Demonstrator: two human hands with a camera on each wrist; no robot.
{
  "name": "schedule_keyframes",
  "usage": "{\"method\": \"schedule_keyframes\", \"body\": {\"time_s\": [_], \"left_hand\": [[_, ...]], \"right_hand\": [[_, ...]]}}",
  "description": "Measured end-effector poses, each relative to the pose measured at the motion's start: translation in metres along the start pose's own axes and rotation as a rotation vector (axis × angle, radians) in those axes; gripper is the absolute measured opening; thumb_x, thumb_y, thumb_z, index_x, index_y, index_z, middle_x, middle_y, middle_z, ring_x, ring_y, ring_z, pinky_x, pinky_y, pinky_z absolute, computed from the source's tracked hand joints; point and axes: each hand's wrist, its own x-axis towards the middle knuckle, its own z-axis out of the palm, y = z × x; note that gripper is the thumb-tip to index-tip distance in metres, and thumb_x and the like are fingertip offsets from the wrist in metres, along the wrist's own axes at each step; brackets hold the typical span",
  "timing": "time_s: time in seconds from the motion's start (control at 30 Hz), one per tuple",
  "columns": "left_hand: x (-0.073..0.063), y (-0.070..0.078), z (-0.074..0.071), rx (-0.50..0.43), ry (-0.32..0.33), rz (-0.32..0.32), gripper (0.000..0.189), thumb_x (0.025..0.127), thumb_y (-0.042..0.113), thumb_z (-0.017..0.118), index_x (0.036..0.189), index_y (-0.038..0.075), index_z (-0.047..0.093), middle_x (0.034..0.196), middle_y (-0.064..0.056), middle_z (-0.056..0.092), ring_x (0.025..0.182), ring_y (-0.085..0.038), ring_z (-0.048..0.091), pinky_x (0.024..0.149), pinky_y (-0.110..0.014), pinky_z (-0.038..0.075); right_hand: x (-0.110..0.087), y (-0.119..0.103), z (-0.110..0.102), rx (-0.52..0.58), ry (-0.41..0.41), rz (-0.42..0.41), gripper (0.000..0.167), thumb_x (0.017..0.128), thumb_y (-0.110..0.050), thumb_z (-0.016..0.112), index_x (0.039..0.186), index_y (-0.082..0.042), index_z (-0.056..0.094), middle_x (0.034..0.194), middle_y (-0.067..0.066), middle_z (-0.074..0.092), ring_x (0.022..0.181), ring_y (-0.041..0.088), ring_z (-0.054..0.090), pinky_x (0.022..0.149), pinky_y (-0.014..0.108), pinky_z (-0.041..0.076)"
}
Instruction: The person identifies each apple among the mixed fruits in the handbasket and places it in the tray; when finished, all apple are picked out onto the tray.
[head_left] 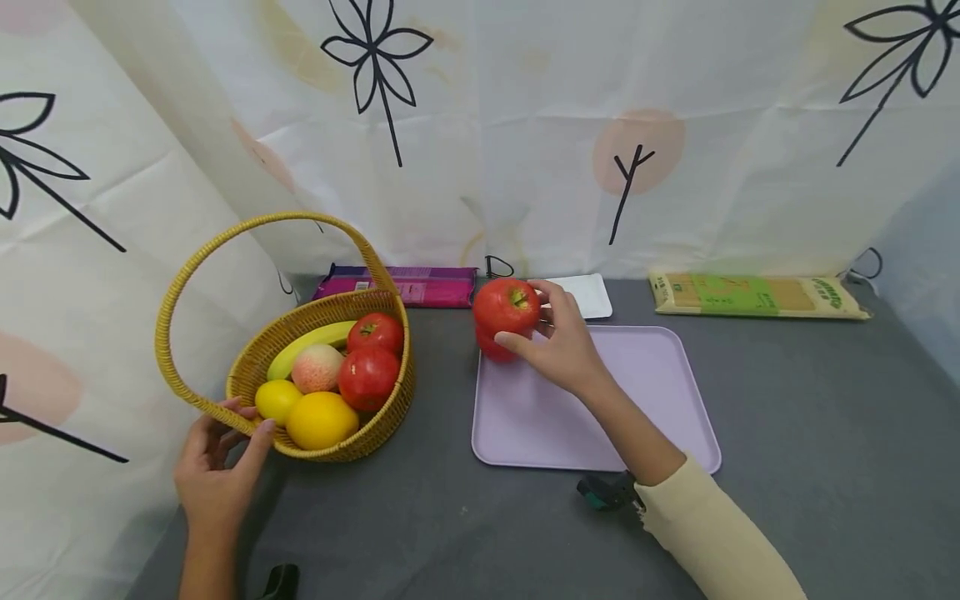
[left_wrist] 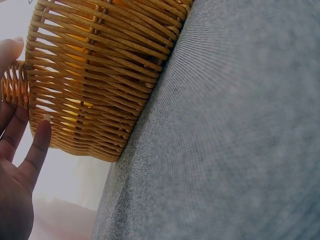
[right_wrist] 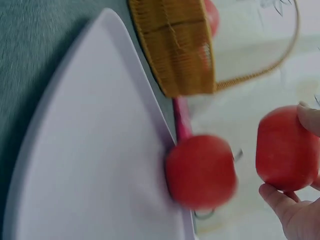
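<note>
I've the right hand (head_left: 564, 350) gripping a round red tomato (head_left: 507, 304) above 1 similar tomato (right_wrist: 200, 171) at the rectangular lilac tray's (head_left: 592, 446) corner; the left hand (head_left: 217, 475) grips the yellow woven basket (head_left: 396, 412). Beyond the right: a flat white packet (head_left: 592, 296).

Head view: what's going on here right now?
A person's right hand holds a red fruit in the air, above a second red fruit on the lilac tray at its far left corner. The left hand grips the basket at its near left side; a banana, a peach and more fruit lie inside.
</note>
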Motion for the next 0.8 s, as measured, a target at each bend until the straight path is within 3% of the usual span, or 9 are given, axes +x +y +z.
{"method": "schedule_keyframes", "body": {"time_s": [0.13,0.33,0.57,0.8], "left_hand": [[0.000,-0.001,0.000,-0.006,-0.001,-0.003,0.052,0.077,-0.013,0.077,0.126,-0.006,0.063,0.105,-0.011,0.068,0.095,-0.015,0.064,0.081,-0.014,0.052],[0.000,0.000,-0.002,-0.011,-0.014,0.003,0.053,0.077,-0.014,0.077,0.127,-0.007,0.062,0.105,-0.014,0.067,0.095,-0.016,0.064,0.082,-0.015,0.052],[-0.002,-0.003,-0.001,0.000,-0.011,0.010,0.053,0.077,-0.013,0.077,0.127,-0.007,0.062,0.104,-0.013,0.067,0.094,-0.016,0.065,0.082,-0.015,0.052],[-0.001,0.000,-0.001,-0.015,-0.019,0.011,0.053,0.077,-0.013,0.077,0.127,-0.008,0.061,0.106,-0.017,0.067,0.095,-0.016,0.065,0.082,-0.015,0.052]], "right_hand": [[-0.002,0.009,-0.021,0.000,0.021,0.056,0.078,0.081,-0.021,0.085,0.144,-0.008,0.041,0.131,0.013,0.047,0.114,0.033,0.057,0.094,0.051,0.053],[-0.002,0.023,-0.042,-0.160,0.031,0.168,0.080,0.082,-0.030,0.083,0.145,-0.005,0.041,0.132,0.020,0.044,0.114,0.040,0.056,0.094,0.052,0.052],[0.000,0.042,-0.045,-0.379,-0.059,0.278,0.078,0.081,-0.026,0.083,0.143,0.000,0.044,0.132,0.025,0.047,0.121,0.040,0.049,0.095,0.055,0.051],[-0.002,0.046,-0.046,-0.385,-0.121,0.304,0.083,0.080,-0.021,0.084,0.146,-0.001,0.038,0.137,0.023,0.047,0.127,0.041,0.047,0.097,0.057,0.049]]}}
